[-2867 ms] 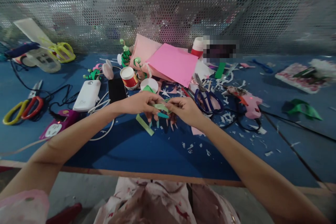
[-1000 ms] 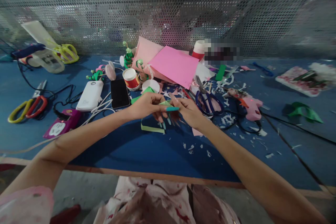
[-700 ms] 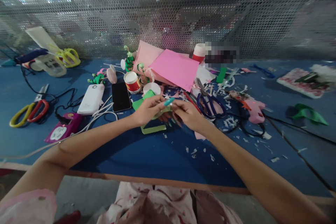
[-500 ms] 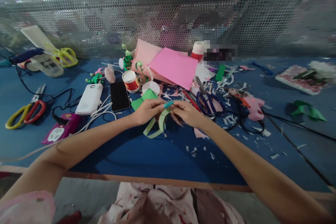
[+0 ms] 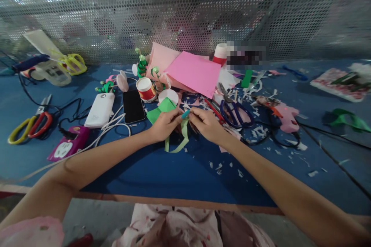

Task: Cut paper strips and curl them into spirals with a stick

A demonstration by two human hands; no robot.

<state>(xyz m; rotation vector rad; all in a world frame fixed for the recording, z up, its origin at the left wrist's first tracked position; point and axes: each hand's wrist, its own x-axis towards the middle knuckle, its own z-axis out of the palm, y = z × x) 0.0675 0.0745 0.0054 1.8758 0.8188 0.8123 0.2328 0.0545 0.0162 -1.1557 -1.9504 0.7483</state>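
My left hand (image 5: 165, 126) and my right hand (image 5: 206, 125) meet above the blue table, fingers pinched together. Between them they hold a pale green paper strip (image 5: 183, 143), which hangs below in a loop. A small teal shape (image 5: 185, 114) shows at my left thumb tip; whether it is a painted nail or a separate thing, I cannot tell. Folded green paper (image 5: 162, 109) lies just behind my left hand. Close to my right hand are blue-handled scissors (image 5: 236, 115). My fingers hide the strip's upper ends.
A white-and-red jar (image 5: 146, 90), a phone (image 5: 133, 106) and a white power bank (image 5: 100, 110) stand left of centre. Behind lies pink paper (image 5: 193, 72). To the right are a pink glue gun (image 5: 286, 117) and paper scraps; at far left, red-and-yellow scissors (image 5: 31, 125). A perforated metal screen (image 5: 174, 15) stands behind.
The strip's hanging loop has swung a little to the right and its shape has changed. Both hands keep their pinch. The whole view has shifted slightly.
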